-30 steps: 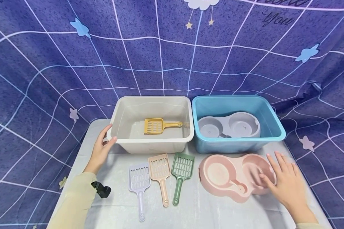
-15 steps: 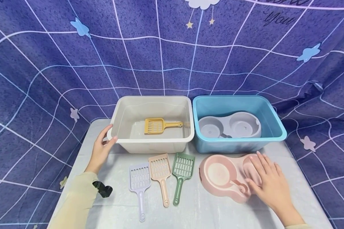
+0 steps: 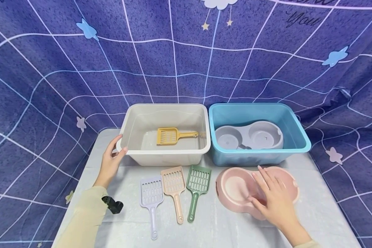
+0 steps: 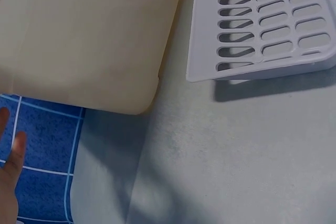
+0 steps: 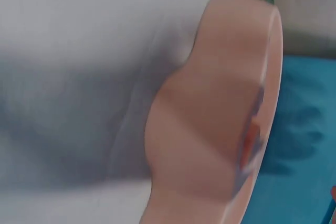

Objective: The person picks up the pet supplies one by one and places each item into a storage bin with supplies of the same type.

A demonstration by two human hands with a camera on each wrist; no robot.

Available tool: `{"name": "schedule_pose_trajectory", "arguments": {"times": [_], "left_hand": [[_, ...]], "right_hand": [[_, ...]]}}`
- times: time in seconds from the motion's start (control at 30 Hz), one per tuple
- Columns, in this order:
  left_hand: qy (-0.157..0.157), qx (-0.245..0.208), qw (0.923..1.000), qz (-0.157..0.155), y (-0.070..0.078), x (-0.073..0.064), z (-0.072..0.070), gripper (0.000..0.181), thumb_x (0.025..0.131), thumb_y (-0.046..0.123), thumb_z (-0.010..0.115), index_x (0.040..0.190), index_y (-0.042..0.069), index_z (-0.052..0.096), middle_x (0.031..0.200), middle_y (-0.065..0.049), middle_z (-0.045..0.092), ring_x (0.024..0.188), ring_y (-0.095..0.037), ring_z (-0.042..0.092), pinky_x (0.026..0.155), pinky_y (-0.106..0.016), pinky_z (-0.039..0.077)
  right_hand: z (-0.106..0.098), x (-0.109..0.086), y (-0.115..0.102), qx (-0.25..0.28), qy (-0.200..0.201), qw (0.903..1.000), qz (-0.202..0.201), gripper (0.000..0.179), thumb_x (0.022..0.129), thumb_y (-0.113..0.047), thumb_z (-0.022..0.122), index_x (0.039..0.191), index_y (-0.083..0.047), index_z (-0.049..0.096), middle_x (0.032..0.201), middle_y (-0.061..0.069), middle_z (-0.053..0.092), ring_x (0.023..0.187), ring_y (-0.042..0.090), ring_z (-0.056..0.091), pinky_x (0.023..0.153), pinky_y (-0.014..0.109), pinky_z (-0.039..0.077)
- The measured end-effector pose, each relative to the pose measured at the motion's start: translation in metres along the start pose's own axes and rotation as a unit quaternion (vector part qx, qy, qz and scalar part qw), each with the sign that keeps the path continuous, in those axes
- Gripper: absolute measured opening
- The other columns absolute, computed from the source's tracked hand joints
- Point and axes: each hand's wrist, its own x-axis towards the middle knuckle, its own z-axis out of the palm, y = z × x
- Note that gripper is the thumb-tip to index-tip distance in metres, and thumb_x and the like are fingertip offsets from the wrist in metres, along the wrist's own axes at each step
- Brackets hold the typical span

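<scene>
My left hand (image 3: pixel 110 163) is at the front left corner of a cream litter box (image 3: pixel 167 159), thumb and fingers spread about its rim. In the left wrist view only part of that hand shows, at the left edge. A yellow litter scoop (image 3: pixel 168 136) lies inside the box. Over the middle of a pink double pet bowl (image 3: pixel 225 195) my right hand (image 3: pixel 276 201) hovers with fingers extended, holding nothing. Whether it touches the bowl I cannot tell. The right wrist view shows the pink double pet bowl (image 5: pixel 199 119) from its side.
A blue litter box (image 3: pixel 251 159) stands beside the cream one, with a grey double pet bowl (image 3: pixel 244 132) inside. In front lie a lavender scoop (image 3: pixel 153 217), a peach scoop (image 3: pixel 176 199) and a green scoop (image 3: pixel 193 203). A purple curtain (image 3: pixel 161 62) hangs behind the table.
My right hand has moved left, from the right end of the pink double pet bowl to over its middle. My left hand stays at the cream box.
</scene>
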Motion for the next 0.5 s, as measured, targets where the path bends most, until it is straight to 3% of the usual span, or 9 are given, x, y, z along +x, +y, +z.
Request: {"name": "schedule_pose_trajectory", "arguments": {"times": [0.13, 0.23, 0.4, 0.5], "left_hand": [[0.006, 0.003, 0.9999, -0.011, -0.018, 0.004, 0.001, 0.057, 0.099, 0.017, 0.06, 0.152, 0.017, 0.04, 0.148, -0.013, 0.043, 0.114, -0.004, 0.044, 0.084, -0.016, 0.04], [0.008, -0.001, 0.9999, -0.012, -0.021, 0.004, 0.002, 0.057, 0.099, 0.018, 0.06, 0.152, 0.019, 0.04, 0.146, -0.013, 0.045, 0.112, -0.007, 0.045, 0.083, -0.016, 0.041], [0.007, -0.007, 0.9998, -0.019, -0.017, 0.002, 0.003, 0.057, 0.1, 0.017, 0.059, 0.153, 0.018, 0.039, 0.147, -0.013, 0.044, 0.109, -0.006, 0.046, 0.082, -0.016, 0.041], [0.004, -0.013, 0.9997, -0.019, -0.006, 0.0, 0.002, 0.056, 0.1, 0.014, 0.058, 0.152, 0.013, 0.039, 0.147, -0.016, 0.043, 0.107, -0.004, 0.046, 0.081, -0.016, 0.042]], "right_hand": [[0.007, 0.001, -0.01, 0.024, -0.001, 0.9997, -0.004, 0.076, 0.094, -0.067, 0.044, 0.142, -0.009, 0.053, 0.151, 0.013, 0.043, 0.137, 0.035, 0.039, 0.12, 0.039, 0.016], [0.013, 0.002, -0.018, 0.037, 0.019, 0.9987, -0.03, 0.072, 0.095, -0.064, 0.046, 0.141, -0.009, 0.055, 0.147, 0.015, 0.048, 0.134, 0.034, 0.042, 0.12, 0.036, 0.016], [0.022, 0.004, -0.033, 0.074, 0.056, 0.9941, -0.055, 0.067, 0.096, -0.058, 0.051, 0.139, -0.007, 0.057, 0.142, 0.016, 0.052, 0.127, 0.036, 0.049, 0.118, 0.035, 0.023], [0.028, 0.004, -0.041, 0.101, 0.062, 0.9916, -0.052, 0.066, 0.096, -0.056, 0.052, 0.138, -0.005, 0.057, 0.141, 0.016, 0.053, 0.126, 0.034, 0.05, 0.117, 0.032, 0.025]]}}
